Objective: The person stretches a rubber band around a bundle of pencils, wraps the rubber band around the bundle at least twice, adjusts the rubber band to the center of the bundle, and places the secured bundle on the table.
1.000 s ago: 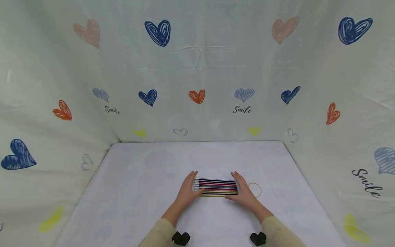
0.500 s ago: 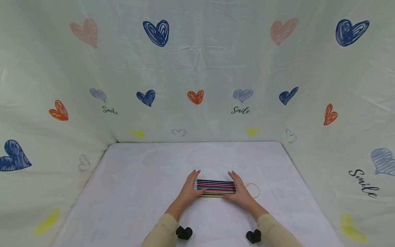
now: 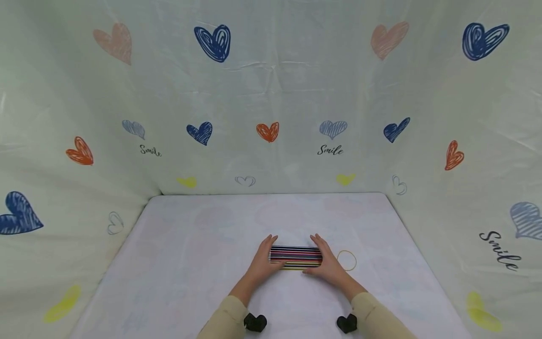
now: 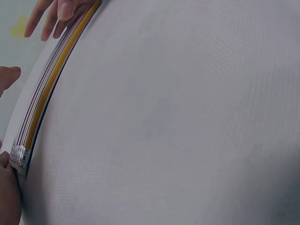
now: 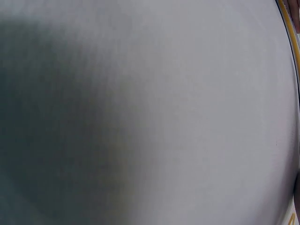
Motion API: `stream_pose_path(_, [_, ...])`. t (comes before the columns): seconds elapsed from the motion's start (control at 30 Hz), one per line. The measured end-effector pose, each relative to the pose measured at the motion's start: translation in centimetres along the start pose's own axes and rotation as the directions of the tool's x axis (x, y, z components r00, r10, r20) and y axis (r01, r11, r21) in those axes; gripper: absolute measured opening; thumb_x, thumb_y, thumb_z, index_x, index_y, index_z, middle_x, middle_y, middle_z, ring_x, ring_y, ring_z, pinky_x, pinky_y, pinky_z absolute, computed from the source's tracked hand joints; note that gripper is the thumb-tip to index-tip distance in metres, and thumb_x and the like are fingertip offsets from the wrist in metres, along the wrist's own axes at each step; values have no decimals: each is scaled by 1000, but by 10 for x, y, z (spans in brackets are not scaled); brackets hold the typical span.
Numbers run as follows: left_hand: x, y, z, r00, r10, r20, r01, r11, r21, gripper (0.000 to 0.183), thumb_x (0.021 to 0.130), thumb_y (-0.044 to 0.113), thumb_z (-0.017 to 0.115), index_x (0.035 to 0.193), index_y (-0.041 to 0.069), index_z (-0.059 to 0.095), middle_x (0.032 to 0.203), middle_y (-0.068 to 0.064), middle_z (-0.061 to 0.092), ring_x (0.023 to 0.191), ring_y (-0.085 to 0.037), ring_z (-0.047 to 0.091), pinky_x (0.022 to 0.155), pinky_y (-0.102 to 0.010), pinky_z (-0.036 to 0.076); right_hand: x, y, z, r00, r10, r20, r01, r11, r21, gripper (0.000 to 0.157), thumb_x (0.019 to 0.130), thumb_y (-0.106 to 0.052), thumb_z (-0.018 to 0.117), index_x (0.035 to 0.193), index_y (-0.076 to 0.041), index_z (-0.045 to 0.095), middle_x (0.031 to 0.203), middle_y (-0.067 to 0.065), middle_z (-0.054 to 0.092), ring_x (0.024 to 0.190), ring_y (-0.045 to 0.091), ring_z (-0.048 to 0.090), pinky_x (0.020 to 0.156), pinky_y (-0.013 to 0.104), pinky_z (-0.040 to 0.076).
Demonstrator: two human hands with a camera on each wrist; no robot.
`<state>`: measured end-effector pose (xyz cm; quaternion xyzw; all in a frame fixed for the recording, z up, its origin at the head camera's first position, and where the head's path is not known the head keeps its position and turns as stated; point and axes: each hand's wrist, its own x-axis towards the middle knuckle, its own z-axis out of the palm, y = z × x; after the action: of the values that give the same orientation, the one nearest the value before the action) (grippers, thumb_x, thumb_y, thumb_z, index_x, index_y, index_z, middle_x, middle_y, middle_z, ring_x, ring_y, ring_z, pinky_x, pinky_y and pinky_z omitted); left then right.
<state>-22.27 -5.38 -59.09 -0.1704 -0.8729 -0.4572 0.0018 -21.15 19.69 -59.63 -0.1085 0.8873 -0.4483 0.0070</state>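
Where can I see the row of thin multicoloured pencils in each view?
Head: below centre, the row of thin multicoloured pencils lies between left hand and right hand.
Left wrist: the pencils slant down the left side.
Right wrist: the pencils show partly, at the upper right edge.
Shared landmark: the long yellow pencil at the row's near side.

You can read "Smile" point(image 3: 330, 150) three times on the backdrop point(image 3: 296, 94): twice beyond the far edge of the table point(image 3: 203, 263), once to its right.
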Motion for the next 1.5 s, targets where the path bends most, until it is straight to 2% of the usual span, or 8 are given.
stream_pose_path(0.27, [-1, 3, 11, 998, -8, -62, 7, 1000, -20, 80, 78, 24, 81, 143, 1, 40, 147, -26, 33, 136, -42, 32, 107, -56, 29, 0, -4, 6, 1000, -19, 12, 19, 1000, 9, 110, 62, -36, 93, 151, -11, 33, 158, 17, 20, 143, 39, 18, 108, 58, 25])
stream_pose_path(0.43, [-4, 9, 13, 997, -40, -68, 39, 999, -16, 79, 77, 23, 81, 143, 3, 41, 148, -25, 34, 137, -42, 30, 108, -56, 28, 1, -3, 8, 1000, -29, 8, 29, 1000, 9, 109, 63, -35, 93, 151, -11, 33, 158, 18, 20, 143, 40, 19, 108, 59, 25])
stream_pose_path(0.67, [-5, 7, 14, 997, -19, -76, 22, 999, 31, 81, 75, 25, 82, 142, 3, 42, 146, -23, 36, 134, -42, 36, 105, -56, 32, 2, -5, 12, 998, -54, -39, 55, 998, 11, 106, 62, -29, 93, 149, -8, 37, 156, 19, 26, 141, 42, 24, 106, 60, 28])
stream_pose_path(0.8, [-6, 6, 13, 998, -44, -48, 47, 997, 57, 86, 73, 25, 84, 144, 5, 40, 147, -22, 35, 135, -41, 34, 106, -54, 32, 2, -6, 12, 998, -58, -20, 59, 998, 24, 105, 62, -28, 93, 148, -7, 37, 154, 21, 27, 140, 43, 25, 106, 59, 28])
stream_pose_path(0.97, [-6, 6, 12, 999, -46, 4, 46, 996, 79, 95, 68, 22, 88, 146, 6, 36, 148, -23, 33, 136, -41, 32, 107, -54, 31, 0, -7, 7, 1000, 4, 29, -5, 999, 43, 105, 63, -27, 92, 150, -10, 35, 154, 18, 29, 140, 40, 26, 109, 57, 25])
stream_pose_path(1.13, [-6, 7, 10, 998, -36, 47, 32, 996, 88, 104, 64, 17, 92, 148, 6, 32, 148, -23, 32, 136, -41, 32, 108, -52, 30, -3, -7, 2, 997, 37, 70, -38, 999, 18, 102, 66, -29, 91, 150, -13, 35, 152, 16, 33, 138, 37, 32, 108, 55, 27])
stream_pose_path(1.33, [-3, 9, 6, 998, -38, 51, 30, 988, 153, 103, 62, 13, 92, 147, 5, 34, 145, -23, 37, 133, -40, 38, 107, -50, 32, -4, -9, -6, 994, 51, 92, -52, 999, 7, 94, 69, -20, 89, 148, -14, 39, 147, 12, 42, 133, 34, 40, 106, 54, 31])
stream_pose_path(1.5, [0, 14, 4, 995, -80, 52, 66, 969, 237, 100, 61, 16, 94, 144, 4, 39, 136, -21, 44, 126, -36, 44, 105, -46, 35, -3, -6, -9, 993, 34, 118, -27, 998, -61, 90, 71, -17, 88, 147, -12, 40, 144, 12, 45, 131, 33, 41, 105, 53, 32])
